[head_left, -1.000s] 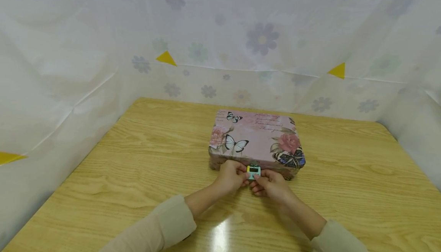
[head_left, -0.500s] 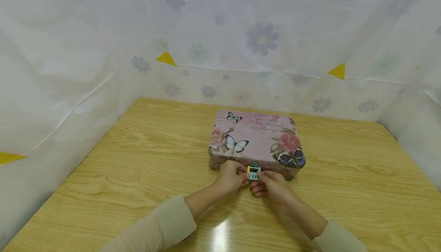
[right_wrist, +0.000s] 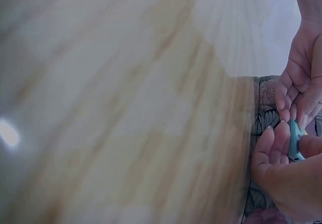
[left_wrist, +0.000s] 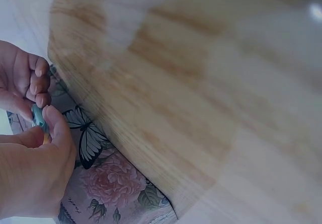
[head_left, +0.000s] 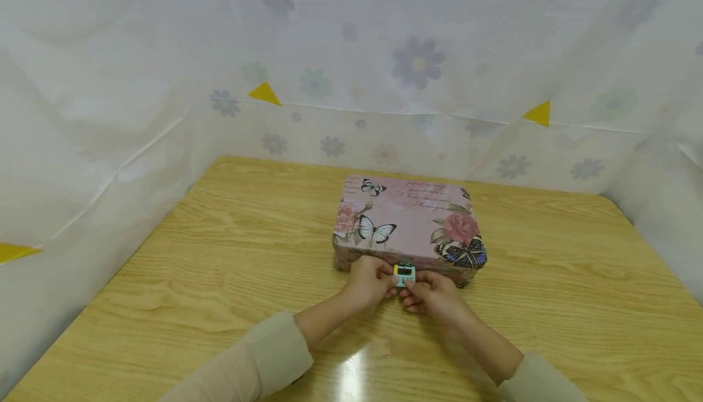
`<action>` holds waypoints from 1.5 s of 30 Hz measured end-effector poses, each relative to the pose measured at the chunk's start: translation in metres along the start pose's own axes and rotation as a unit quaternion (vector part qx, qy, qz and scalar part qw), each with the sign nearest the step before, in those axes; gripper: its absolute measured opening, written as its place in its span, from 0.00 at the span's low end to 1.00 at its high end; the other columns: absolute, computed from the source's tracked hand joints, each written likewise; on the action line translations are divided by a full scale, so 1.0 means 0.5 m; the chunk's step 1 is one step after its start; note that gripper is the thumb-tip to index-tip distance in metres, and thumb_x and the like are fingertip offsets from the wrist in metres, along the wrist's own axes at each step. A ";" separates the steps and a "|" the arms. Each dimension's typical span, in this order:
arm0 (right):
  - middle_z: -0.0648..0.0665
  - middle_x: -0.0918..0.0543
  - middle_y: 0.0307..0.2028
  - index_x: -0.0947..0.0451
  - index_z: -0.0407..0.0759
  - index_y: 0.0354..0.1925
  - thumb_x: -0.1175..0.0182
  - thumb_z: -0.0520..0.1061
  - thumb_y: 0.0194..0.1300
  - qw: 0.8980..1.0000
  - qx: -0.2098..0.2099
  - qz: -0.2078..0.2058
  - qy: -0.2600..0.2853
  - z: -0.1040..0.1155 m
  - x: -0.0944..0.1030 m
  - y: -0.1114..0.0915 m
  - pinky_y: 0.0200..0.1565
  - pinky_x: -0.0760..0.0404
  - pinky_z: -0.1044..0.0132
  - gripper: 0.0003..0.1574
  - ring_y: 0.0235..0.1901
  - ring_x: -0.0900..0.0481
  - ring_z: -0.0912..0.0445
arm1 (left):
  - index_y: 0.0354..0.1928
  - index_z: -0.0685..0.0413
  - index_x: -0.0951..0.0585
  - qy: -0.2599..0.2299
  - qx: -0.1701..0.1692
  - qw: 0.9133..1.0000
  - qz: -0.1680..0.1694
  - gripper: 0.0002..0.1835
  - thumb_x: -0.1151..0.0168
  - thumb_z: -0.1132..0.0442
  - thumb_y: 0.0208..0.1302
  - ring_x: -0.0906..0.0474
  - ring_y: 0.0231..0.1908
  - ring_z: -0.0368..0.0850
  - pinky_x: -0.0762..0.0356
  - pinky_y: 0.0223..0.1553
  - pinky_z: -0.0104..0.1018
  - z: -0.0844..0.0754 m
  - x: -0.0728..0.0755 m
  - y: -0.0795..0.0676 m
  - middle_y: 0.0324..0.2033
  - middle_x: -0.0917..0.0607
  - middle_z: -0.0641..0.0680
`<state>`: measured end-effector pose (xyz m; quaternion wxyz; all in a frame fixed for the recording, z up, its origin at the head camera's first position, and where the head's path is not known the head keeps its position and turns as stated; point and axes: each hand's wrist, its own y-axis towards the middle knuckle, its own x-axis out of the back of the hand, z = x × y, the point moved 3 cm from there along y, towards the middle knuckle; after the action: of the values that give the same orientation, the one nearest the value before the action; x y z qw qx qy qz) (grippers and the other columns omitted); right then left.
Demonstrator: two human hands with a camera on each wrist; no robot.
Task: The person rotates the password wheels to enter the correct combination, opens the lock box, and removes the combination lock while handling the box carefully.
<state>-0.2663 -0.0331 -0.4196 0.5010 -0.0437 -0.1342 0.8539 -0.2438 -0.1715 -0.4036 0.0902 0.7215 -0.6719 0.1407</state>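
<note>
A small teal combination padlock (head_left: 403, 279) with a yellow part on its left side hangs at the front latch of a pink decorated box (head_left: 406, 219). Thumb and fingers of my left hand (head_left: 365, 281) pinch the padlock's left side. From the right, my right hand (head_left: 439, 299) pinches it, thumb on the lower front face where the dials are, other fingers curled beneath. In the right wrist view, the teal padlock body (right_wrist: 296, 139) shows between the thumb and fingers. The left wrist view shows both hands meeting at the padlock (left_wrist: 38, 117). The box lid is down.
The box rests on a wood-grain table (head_left: 247, 237), right of its middle. A white floral curtain (head_left: 351, 60) surrounds the table's back and sides, with yellow triangles (head_left: 266, 93) on it. A light glare (head_left: 350, 374) lies on the table near the front.
The right thumb has shifted slightly: half a second ago it sat higher at the padlock's right edge, now it is lower on the face. The left hand and the box stay in place.
</note>
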 end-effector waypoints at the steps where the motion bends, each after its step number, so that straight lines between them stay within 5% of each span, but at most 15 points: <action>1: 0.49 0.20 0.28 0.35 0.25 0.49 0.52 0.39 0.70 1.000 0.002 -0.001 -0.002 0.000 0.000 0.000 0.33 0.18 0.71 0.17 0.28 0.22 0.62 | 0.33 0.77 0.22 0.000 -0.001 1.000 -0.001 0.06 0.40 0.77 0.56 0.16 0.25 0.56 0.15 0.24 0.34 0.000 0.000 0.000 0.24 0.16 0.67; 17: 0.46 0.20 0.28 0.34 0.23 0.47 0.56 0.40 0.72 0.999 0.004 -0.009 -0.045 0.001 -0.011 0.003 0.30 0.18 0.71 0.17 0.25 0.23 0.62 | 0.34 0.78 0.22 -0.001 -0.006 1.000 -0.002 0.06 0.40 0.77 0.56 0.16 0.24 0.56 0.16 0.24 0.32 -0.003 0.000 0.000 0.23 0.17 0.68; 33: 0.49 0.21 0.27 0.38 0.22 0.53 0.62 0.41 0.74 1.000 -0.002 0.000 -0.001 -0.001 0.002 -0.004 0.31 0.19 0.72 0.21 0.26 0.23 0.63 | 0.32 0.77 0.22 -0.001 -0.010 1.000 -0.005 0.05 0.40 0.77 0.56 0.16 0.24 0.55 0.16 0.24 0.33 -0.003 0.000 -0.003 0.23 0.17 0.68; 45: 0.51 0.21 0.28 0.38 0.24 0.50 0.53 0.37 0.69 1.000 0.016 0.023 -0.002 -0.001 -0.003 -0.001 0.32 0.18 0.73 0.16 0.27 0.22 0.64 | 0.32 0.78 0.22 -0.008 -0.007 1.000 -0.003 0.05 0.40 0.77 0.56 0.16 0.24 0.55 0.16 0.23 0.30 -0.001 0.000 -0.001 0.23 0.17 0.68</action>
<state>-0.2651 -0.0338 -0.4201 0.4816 -0.0369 -0.1210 0.8672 -0.2432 -0.1711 -0.4029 0.0907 0.7239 -0.6715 0.1301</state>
